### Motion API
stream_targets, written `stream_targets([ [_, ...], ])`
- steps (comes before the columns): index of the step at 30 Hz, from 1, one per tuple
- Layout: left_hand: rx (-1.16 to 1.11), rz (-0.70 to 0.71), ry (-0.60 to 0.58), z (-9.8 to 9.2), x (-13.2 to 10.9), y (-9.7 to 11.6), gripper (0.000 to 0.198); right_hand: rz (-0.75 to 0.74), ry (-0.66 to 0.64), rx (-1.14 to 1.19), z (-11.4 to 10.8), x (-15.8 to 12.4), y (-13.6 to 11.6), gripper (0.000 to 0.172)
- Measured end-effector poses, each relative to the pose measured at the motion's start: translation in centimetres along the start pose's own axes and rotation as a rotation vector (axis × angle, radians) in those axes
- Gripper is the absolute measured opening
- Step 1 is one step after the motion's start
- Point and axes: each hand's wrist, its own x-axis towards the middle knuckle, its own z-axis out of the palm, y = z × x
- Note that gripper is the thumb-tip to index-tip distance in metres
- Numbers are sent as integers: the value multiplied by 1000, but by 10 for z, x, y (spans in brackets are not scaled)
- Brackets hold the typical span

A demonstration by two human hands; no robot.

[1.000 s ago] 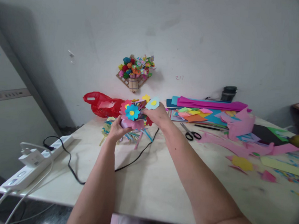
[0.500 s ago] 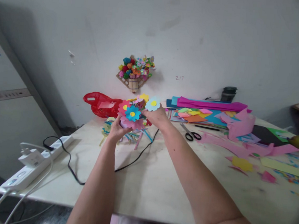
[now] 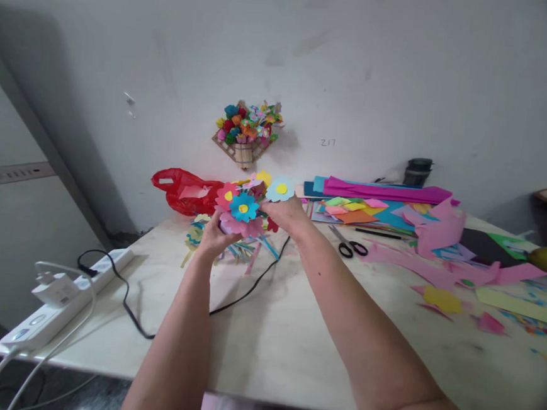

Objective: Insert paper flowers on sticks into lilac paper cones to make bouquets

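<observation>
A bunch of paper flowers (image 3: 243,208) in blue, red, pink and yellow is held up over the table by my left hand (image 3: 215,237), closed around its lower left side. My right hand (image 3: 286,213) is closed at the bunch's right side, at a light-blue paper flower (image 3: 281,190) with a yellow centre. Its fingertips are hidden behind the flowers, so its exact hold on the stem does not show. Beneath the bunch, loose paper strips and stems (image 3: 246,251) lie on the table.
Behind the bunch sits a red plastic bag (image 3: 184,191). Scissors (image 3: 347,244), a black pencil (image 3: 378,233), coloured paper sheets (image 3: 388,191) and pink scraps (image 3: 432,268) lie to the right. A power strip (image 3: 67,296) and black cable (image 3: 126,298) are at the left. A flower basket (image 3: 244,155) hangs on the wall.
Almost nothing differs. Both hands keep their places on the bunch, and the view has shifted very slightly.
</observation>
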Motion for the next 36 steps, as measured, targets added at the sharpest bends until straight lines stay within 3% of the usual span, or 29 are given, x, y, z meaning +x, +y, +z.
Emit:
stream_targets([
  [12, -53, 64, 12, 0, 0, 2, 54, -92, 21, -294, -1, -7, -11, 26],
  [36, -20, 92, 42, 0, 2, -3, 44, -104, 16, -286, -1, -7, -11, 30],
])
